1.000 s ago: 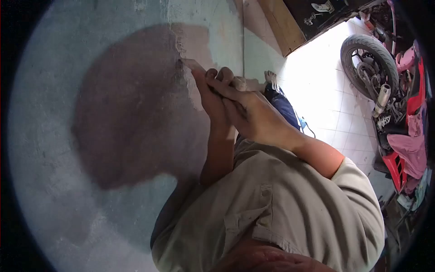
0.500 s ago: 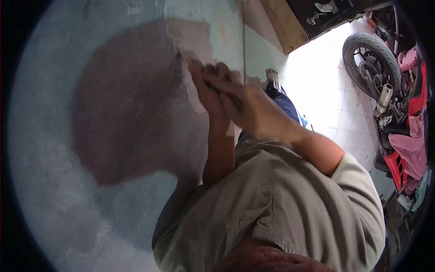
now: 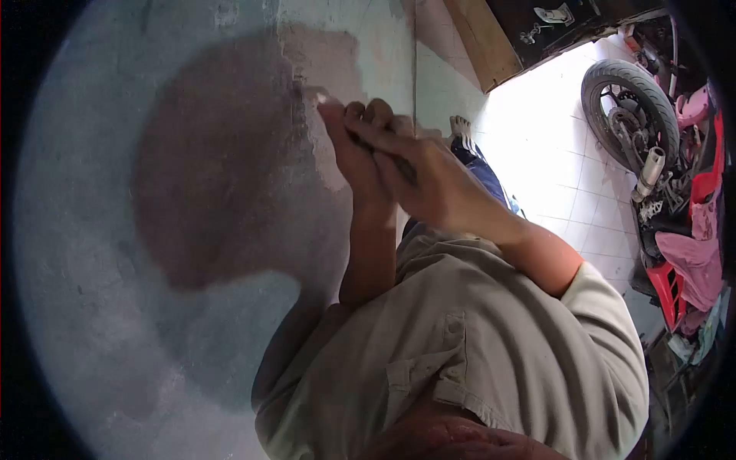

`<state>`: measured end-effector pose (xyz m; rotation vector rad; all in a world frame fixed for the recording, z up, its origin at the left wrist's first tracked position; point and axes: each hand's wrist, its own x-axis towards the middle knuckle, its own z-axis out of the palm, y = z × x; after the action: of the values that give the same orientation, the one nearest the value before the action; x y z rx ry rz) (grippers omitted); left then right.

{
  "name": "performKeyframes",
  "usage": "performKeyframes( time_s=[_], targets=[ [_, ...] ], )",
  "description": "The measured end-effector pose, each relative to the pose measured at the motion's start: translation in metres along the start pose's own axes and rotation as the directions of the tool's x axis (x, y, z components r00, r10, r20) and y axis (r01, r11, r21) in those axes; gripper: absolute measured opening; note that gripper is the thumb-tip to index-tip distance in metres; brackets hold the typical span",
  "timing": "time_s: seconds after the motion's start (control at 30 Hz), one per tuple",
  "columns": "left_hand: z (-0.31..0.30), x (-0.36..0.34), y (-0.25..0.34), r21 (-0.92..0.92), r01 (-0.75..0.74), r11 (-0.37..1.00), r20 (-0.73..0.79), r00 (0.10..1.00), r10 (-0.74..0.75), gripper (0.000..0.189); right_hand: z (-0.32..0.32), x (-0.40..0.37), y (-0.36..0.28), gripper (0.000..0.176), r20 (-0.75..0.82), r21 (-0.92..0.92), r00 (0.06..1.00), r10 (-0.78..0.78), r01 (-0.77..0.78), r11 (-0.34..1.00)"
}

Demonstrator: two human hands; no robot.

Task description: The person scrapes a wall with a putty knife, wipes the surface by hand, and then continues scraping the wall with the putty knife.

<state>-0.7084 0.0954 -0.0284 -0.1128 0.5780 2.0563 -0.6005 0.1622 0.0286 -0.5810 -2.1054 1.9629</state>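
Observation:
My left hand (image 3: 356,157) is raised in front of the wall, its fingers curled and its thumb side towards the plaster. Across its palm and fingers lies my right hand (image 3: 429,180), pressed against it with the fingers closed. The two hands touch each other, and whatever may be between them is hidden. Behind them the painted wall (image 3: 92,192) shows a rough, peeling patch (image 3: 326,153) close to my left fingertips. A large shadow falls over the wall at the left.
A motorcycle wheel (image 3: 629,115) with an exhaust (image 3: 650,172) stands at the right on a bright tiled floor (image 3: 544,153). Pink cloth (image 3: 690,264) hangs beside it. A wooden panel (image 3: 483,46) is at the top, and a bare foot (image 3: 461,129) shows beyond my hands.
Both hands stay together in nearly the same place, with the right one shifted slightly over the left. The shadow on the wall has moved a little to the right and up.

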Motion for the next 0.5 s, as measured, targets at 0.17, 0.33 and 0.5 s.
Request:
performKeyframes(
  time_s=[0.17,0.33,0.5],
  targets=[
    [0.014,0.008,0.006,0.139,-0.018,0.99,-0.128,0.991,0.036,0.046,0.004,0.008,-0.003,0.046,-0.035,-0.01,0.998,0.051,-0.051,0.999],
    [0.013,0.008,0.007,0.145,-0.076,0.986,-0.121,0.988,0.094,0.046,0.011,0.012,0.006,0.041,-0.07,0.061,0.997,-0.036,0.041,0.997],
    [0.03,0.004,-0.002,0.112,-0.068,0.991,-0.12,0.989,0.082,0.044,-0.007,0.007,-0.006,0.041,-0.022,0.057,1.0,-0.016,0.017,0.998]
  ],
)
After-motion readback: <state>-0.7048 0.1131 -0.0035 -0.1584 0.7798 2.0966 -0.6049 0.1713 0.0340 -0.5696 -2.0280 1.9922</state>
